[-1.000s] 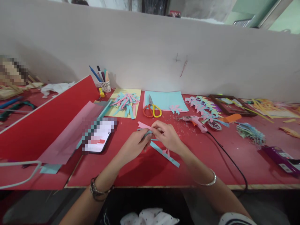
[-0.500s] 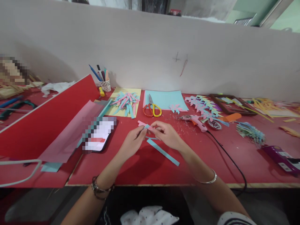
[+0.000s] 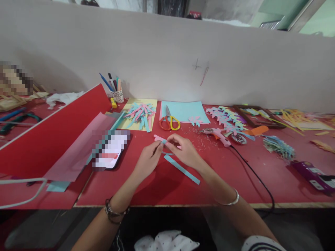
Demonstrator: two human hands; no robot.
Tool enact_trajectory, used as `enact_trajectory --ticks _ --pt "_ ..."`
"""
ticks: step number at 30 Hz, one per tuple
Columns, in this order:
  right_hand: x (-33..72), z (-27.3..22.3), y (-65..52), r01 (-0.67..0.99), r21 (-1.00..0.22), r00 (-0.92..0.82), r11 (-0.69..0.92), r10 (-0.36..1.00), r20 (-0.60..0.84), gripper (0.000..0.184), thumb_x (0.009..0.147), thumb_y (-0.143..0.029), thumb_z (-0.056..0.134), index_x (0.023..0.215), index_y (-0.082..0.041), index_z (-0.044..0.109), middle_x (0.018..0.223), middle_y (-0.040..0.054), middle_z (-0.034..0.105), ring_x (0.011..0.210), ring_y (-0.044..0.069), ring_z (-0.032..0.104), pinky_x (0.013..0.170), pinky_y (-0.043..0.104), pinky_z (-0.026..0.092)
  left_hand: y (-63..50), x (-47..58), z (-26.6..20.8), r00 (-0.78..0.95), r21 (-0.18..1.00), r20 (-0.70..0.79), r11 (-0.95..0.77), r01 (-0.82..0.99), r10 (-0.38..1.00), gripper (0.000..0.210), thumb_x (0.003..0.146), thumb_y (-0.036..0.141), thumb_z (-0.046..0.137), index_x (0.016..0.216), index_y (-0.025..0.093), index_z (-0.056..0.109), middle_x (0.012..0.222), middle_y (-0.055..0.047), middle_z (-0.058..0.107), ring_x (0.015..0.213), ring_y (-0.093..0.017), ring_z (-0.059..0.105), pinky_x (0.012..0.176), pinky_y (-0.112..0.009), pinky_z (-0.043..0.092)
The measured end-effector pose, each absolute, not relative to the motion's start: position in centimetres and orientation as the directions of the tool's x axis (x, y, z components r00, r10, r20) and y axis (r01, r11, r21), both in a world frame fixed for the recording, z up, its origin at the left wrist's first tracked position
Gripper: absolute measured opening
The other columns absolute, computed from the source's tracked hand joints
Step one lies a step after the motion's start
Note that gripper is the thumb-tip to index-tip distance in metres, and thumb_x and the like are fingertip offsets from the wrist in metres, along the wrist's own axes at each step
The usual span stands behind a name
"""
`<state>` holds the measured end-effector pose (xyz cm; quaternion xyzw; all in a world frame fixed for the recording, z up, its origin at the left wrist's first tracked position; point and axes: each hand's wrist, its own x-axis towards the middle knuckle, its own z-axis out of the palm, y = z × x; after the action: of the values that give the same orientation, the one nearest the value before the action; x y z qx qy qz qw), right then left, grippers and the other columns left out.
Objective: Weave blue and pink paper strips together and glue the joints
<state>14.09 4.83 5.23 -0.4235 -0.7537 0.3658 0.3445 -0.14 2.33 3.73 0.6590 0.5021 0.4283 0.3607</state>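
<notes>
Between my hands, above the red table, are interlaced pink and blue paper strips [image 3: 159, 138]. My left hand [image 3: 149, 155] pinches them from the left, thumb on top. From the right, my right hand [image 3: 185, 150] closes thumb and fingers on the same strips; a pink end shows beside its fingers. Below my hands a loose blue paper strip [image 3: 181, 169] lies slanted on the table. Beyond them rest scissors [image 3: 170, 122] with red and yellow handles, and a pink glue gun [image 3: 216, 135] lies to the right.
Cut strips [image 3: 141, 113] are heaped on yellow paper. Blue sheets [image 3: 183, 108] lie behind the scissors, folded paper chains [image 3: 226, 118] to the right. A phone [image 3: 110, 150] and a tilted red board [image 3: 52, 130] are on the left. The glue gun's black cord [image 3: 252, 167] crosses the table's right side.
My right fingers have shifted slightly on the strips, and more of the pink end shows beside them. My left hand keeps its pinch in nearly the same place.
</notes>
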Motion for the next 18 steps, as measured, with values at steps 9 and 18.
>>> enact_trajectory --ticks 9,18 --pt "13.34 5.37 4.69 0.334 -0.839 -0.396 0.43 0.872 0.289 0.015 0.081 -0.03 0.044 0.07 -0.018 0.046 0.058 -0.0039 0.049 0.053 0.008 0.046 0.051 0.019 0.034 2.1 0.46 3.39 0.127 0.959 0.163 -0.187 0.212 0.978 0.027 0.081 0.038 0.033 0.06 0.02 0.034 0.052 0.007 0.029 0.047 -0.009 0.027 0.046 -0.023 0.023" --pt "13.21 5.18 4.49 0.217 -0.891 -0.37 0.399 0.878 0.304 0.016 0.078 -0.03 0.045 0.068 -0.018 0.047 0.06 -0.0026 0.053 0.055 0.007 0.048 0.052 0.019 0.037 1.83 0.69 3.57 0.073 0.996 0.089 -0.087 -0.033 0.993 0.034 0.076 0.05 0.042 0.06 0.021 0.034 0.05 0.008 0.021 0.043 -0.007 0.02 0.04 -0.022 0.017"
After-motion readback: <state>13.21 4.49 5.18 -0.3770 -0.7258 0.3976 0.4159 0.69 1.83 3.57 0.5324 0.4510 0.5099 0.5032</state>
